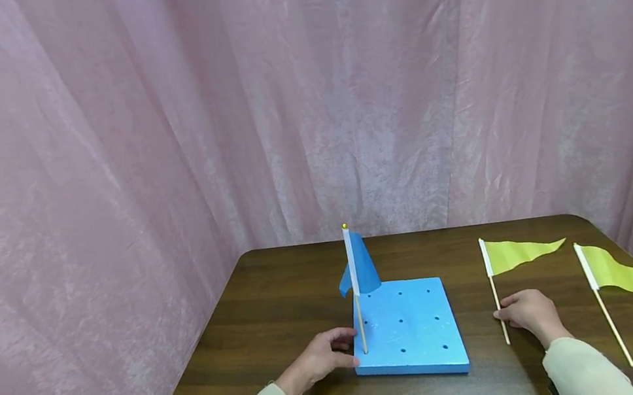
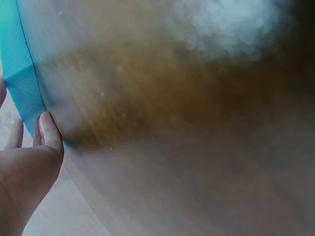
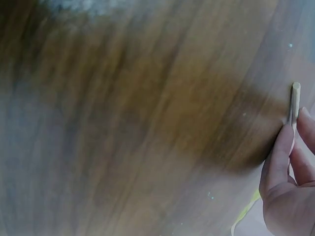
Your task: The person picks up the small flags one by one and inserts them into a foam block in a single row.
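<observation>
A light-blue board (image 1: 420, 333) with several small holes lies on the table. In its near-left hole stands a blue flag (image 1: 365, 264) on a thin wooden stick with a gold tip. My left hand (image 1: 326, 358) rests at the board's left edge, its fingers against the side; in the left wrist view the fingers (image 2: 47, 129) lie along the blue side wall. To the right of the board, my right hand (image 1: 529, 313) pinches the stick of a yellow pennant flag (image 1: 516, 255) below its cloth. The right wrist view shows the stick's bare end (image 3: 296, 88) between thumb and fingers.
Another yellow pennant flag (image 1: 628, 271) lies on the table, right of my right hand. The dark wooden table (image 1: 269, 295) has rounded far corners, and a pink curtain (image 1: 304, 93) hangs behind it and at both sides.
</observation>
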The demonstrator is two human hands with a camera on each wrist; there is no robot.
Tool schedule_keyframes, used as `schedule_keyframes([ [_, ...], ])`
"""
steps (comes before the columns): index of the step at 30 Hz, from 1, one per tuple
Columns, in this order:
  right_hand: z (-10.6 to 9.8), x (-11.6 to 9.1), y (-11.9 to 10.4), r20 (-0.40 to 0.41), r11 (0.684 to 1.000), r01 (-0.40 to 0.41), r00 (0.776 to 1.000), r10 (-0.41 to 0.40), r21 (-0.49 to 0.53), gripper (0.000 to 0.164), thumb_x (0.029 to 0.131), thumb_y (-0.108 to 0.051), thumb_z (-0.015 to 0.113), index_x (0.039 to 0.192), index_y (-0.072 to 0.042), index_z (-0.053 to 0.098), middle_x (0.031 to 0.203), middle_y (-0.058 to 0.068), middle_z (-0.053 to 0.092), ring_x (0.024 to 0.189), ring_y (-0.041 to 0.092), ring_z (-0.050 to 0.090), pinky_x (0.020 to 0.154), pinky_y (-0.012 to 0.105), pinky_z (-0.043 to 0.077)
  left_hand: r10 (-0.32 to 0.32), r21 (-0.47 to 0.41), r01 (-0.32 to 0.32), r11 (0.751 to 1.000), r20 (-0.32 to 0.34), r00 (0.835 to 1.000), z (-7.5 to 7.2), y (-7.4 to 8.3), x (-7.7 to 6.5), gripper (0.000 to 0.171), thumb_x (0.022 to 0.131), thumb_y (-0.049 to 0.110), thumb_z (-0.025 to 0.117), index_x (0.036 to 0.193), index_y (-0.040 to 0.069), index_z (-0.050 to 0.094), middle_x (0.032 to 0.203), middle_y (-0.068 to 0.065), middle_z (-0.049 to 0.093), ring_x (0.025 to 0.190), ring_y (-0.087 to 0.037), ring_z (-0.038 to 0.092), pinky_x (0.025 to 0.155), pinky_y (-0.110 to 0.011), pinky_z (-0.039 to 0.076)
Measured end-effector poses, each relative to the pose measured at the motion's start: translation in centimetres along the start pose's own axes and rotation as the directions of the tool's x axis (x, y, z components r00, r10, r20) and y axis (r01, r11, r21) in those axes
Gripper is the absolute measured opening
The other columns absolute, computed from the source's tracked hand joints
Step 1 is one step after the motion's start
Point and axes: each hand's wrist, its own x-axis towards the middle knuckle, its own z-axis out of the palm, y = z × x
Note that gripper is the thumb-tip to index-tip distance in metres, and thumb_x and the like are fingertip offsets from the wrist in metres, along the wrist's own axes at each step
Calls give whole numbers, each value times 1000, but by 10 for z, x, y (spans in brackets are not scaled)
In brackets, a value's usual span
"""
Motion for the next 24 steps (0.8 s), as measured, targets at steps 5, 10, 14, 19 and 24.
schedule_keyframes([
  [5,1,0,1,-29,998,49,998,-50,-46,37,82,-14,77,106,13,68,84,15,72,67,17,67,65,36,48,-16,10,16,1000,-1,1000,-1,0,1,49,80,11,83,126,16,65,121,-3,62,110,-25,55,96,-49,47],
  [10,2,-2,-2,-54,994,69,996,-73,-81,33,83,-13,75,103,13,69,79,11,72,65,17,66,66,38,46,-17,12,17,1000,2,1000,-1,1,1,49,81,11,83,126,15,65,122,-3,62,110,-26,55,97,-50,47],
  [14,3,-1,-1,-59,993,64,996,-70,-97,30,84,-13,74,101,11,70,83,14,72,66,20,68,70,42,45,-13,14,13,1000,0,1000,0,0,0,49,81,10,83,126,15,65,122,-3,62,110,-26,55,96,-50,47],
  [19,3,0,0,-78,993,55,995,-63,-102,21,83,-11,70,93,8,72,72,5,70,62,14,64,66,39,43,-12,7,12,1000,-1,1000,0,0,0,50,80,9,83,126,14,65,121,-4,62,110,-26,55,96,-50,47],
  [24,2,-1,3,-83,995,74,993,-79,-63,21,80,-10,66,90,8,72,65,0,67,59,10,58,62,33,43,-11,-2,11,1000,0,1000,0,0,1,51,80,9,83,127,14,65,122,-4,62,111,-27,55,96,-50,47],
])
